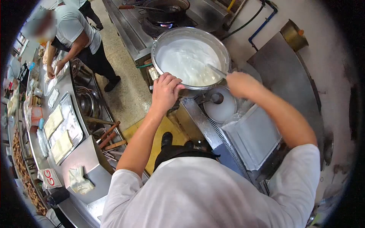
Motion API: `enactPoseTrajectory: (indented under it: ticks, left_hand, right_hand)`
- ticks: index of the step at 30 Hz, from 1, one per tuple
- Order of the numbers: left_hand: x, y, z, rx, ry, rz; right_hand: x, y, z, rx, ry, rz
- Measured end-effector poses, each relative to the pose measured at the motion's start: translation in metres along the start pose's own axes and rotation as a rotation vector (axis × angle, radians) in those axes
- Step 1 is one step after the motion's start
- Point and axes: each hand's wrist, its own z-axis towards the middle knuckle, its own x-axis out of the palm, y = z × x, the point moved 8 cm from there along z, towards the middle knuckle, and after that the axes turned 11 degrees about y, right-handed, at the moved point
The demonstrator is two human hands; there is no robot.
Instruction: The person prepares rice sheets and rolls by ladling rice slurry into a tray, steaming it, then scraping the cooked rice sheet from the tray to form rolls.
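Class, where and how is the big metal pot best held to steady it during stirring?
Probably by the rim, near-left, coming from the near side, fingers over the edge, as the left hand shows. The metal pot has its lip above the white liquid, and the flame lies beyond its far side.

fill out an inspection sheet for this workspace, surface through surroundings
Surface: grey metal surface right of the bowl
Job's things: bowl contains white mixture; metal utensil reaches in
Clutter: left counter bears a tray with two pale sheets
Hands: left hand holds the bowl's near rim; right hand grips the utensil
Cables: black hose or cable, blue pipe beyond the bowl, to its right
Surroundings: lit flame below dark wok; another person at the left counter
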Motion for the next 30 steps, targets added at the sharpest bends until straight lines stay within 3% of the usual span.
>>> enactPoseTrajectory:
  ticks: [2, 4, 5, 9, 11, 12, 14, 20, 22, 24, 25, 30]
  left_hand:
    - [-0.004, -0.003, 0.001, -0.009, 0.006, -0.005]
    - [-0.003, -0.002, 0.002, 0.002, -0.023, 0.001]
    - [-0.003, -0.001, 0.001, 0.007, -0.045, 0.002]
    - [-0.003, -0.002, 0.001, 0.025, -0.07, -0.019]
    - [-0.002, -0.001, 0.0, 0.03, -0.067, -0.031]
    - [0.0, 0.0, 0.001, 0.028, -0.059, -0.041]
    - [0.001, 0.001, 0.001, 0.041, -0.064, -0.04]
    - [-0.004, -0.003, 0.004, 0.043, -0.04, -0.038]
    - [-0.001, -0.001, 0.003, 0.033, -0.024, -0.031]
    - [-0.002, -0.001, 0.002, 0.017, -0.012, -0.025]
    - [0.0, -0.001, 0.002, 0.006, 0.002, -0.021]
    - [0.0, 0.0, 0.002, 0.016, -0.021, -0.026]
  right_hand:
    - [-0.004, -0.018, 0.007, 0.087, 0.531, 0.062]
    - [-0.033, -0.014, 0.001, 0.042, 0.722, 0.115]
    - [-0.032, -0.021, 0.006, 0.067, 0.734, 0.268]
    - [-0.025, -0.007, 0.004, 0.029, 0.757, 0.424]
    - [0.037, -0.001, 0.038, -0.194, 0.519, 0.342]
    - [0.007, 0.02, 0.013, -0.04, 0.409, 0.286]
    - [0.007, 0.045, -0.002, 0.027, 0.173, 0.214]
    - [0.027, 0.019, 0.0, 0.073, 0.012, 0.032]
    - [0.004, 0.01, -0.005, -0.067, 0.124, 0.058]
    - [-0.021, -0.003, -0.007, 0.112, 0.524, 0.133]
    - [-0.027, -0.008, -0.002, 0.084, 0.624, 0.073]
    - [-0.027, -0.014, 0.008, 0.068, 0.756, 0.388]
